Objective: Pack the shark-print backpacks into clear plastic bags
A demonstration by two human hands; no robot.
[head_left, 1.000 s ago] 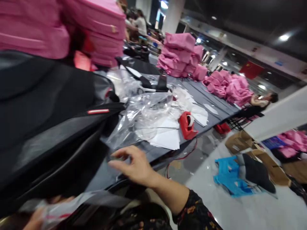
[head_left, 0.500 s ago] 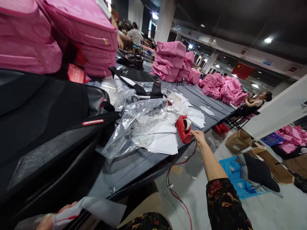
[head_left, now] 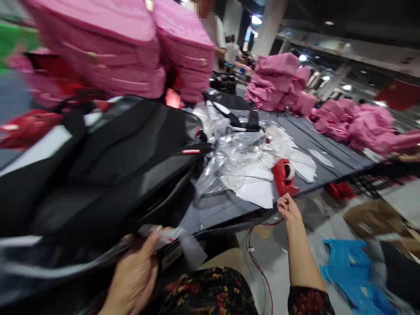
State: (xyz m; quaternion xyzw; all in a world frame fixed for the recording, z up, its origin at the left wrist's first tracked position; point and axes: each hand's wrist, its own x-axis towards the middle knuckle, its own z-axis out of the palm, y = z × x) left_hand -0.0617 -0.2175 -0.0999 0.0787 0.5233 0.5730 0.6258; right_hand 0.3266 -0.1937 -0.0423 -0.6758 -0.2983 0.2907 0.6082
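Observation:
A black backpack (head_left: 131, 148) lies on the grey-covered table in front of me. At its near edge my left hand (head_left: 134, 271) is closed on a thin, whitish see-through sheet (head_left: 192, 249), whose loose end sticks out to the right. My right hand (head_left: 289, 209) is just in front of the red tape dispenser (head_left: 280, 178) at the table edge. Its fingertips are pinched together; whatever they hold is too small to make out. A white tape roll (head_left: 289, 171) sits in the dispenser. White paper sheets (head_left: 256, 192) and clear plastic bags (head_left: 229, 153) lie between dispenser and backpack.
Pink backpacks (head_left: 114, 48) stand behind the black one, with more pink bag stacks (head_left: 275, 81) farther along the table. On the floor to the right are a blue plastic stool (head_left: 351, 271) and cardboard boxes (head_left: 374, 221). A red cable (head_left: 252, 258) hangs below the table edge.
My view has turned left, bringing more of the black backpack into sight. My right hand has drawn slightly back from the dispenser. The left hand shows more fully, still gripping the whitish sheet.

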